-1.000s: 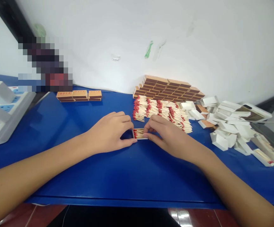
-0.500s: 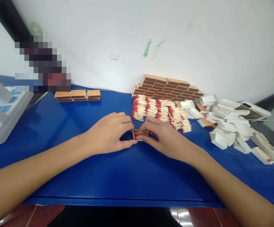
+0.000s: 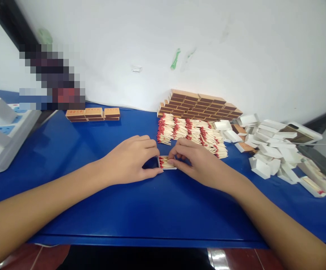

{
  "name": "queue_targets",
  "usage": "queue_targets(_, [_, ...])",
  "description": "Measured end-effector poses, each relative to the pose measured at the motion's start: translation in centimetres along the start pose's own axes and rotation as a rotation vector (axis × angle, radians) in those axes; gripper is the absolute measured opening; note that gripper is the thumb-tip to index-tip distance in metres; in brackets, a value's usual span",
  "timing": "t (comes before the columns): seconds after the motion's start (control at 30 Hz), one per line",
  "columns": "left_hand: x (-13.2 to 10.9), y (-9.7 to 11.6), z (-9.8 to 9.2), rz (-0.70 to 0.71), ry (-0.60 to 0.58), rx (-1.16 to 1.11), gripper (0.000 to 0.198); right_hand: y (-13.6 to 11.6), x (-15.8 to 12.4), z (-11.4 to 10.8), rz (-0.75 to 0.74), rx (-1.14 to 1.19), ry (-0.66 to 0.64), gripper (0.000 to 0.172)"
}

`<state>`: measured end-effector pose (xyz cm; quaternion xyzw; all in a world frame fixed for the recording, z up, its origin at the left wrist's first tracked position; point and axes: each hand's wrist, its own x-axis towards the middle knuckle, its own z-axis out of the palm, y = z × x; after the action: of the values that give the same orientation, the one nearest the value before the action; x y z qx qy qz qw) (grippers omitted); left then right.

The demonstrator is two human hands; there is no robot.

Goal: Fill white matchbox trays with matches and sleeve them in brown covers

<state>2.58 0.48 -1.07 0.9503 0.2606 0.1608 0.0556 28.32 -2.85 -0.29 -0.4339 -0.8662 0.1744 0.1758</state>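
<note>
A small white matchbox tray (image 3: 167,167) with red-headed matches (image 3: 164,162) in it lies on the blue table between my hands. My left hand (image 3: 136,157) grips the tray's left end between thumb and fingers. At the tray's right end, my right hand (image 3: 192,159) has its thumb and fingertips closed over the matches; whether it pinches any of them is hidden. Just beyond my right hand are rows of loose matches (image 3: 191,129), partly covered by it.
Closed matchboxes (image 3: 199,105) are stacked against the white wall, with a short row of boxes (image 3: 92,114) at the left. White trays (image 3: 272,146) are heaped at the right by a phone (image 3: 301,133). A white device (image 3: 2,131) stands far left.
My right hand has shifted slightly right, and its thumb and fingertips have drawn back over the tray. More of the matches inside shows now. My left hand still grips the tray's left end.
</note>
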Motion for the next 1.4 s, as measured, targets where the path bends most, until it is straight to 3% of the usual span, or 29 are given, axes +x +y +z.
queue_targets(0.63, [-0.05, -0.05, 0.10, 0.020, 0.007, 0.001, 0.034, -0.29, 0.06, 0.90, -0.025, -0.016, 0.031, 0.007])
queue_targets(0.97, [-0.07, -0.05, 0.15, 0.008, -0.003, 0.000, 0.033, -0.05, 0.06, 0.68, 0.025, -0.048, 0.004, 0.016])
queue_targets(1.4, [-0.02, -0.13, 0.18, 0.018, -0.003, 0.010, 0.033, -0.14, 0.21, 0.66, -0.019, -0.077, 0.005, 0.009])
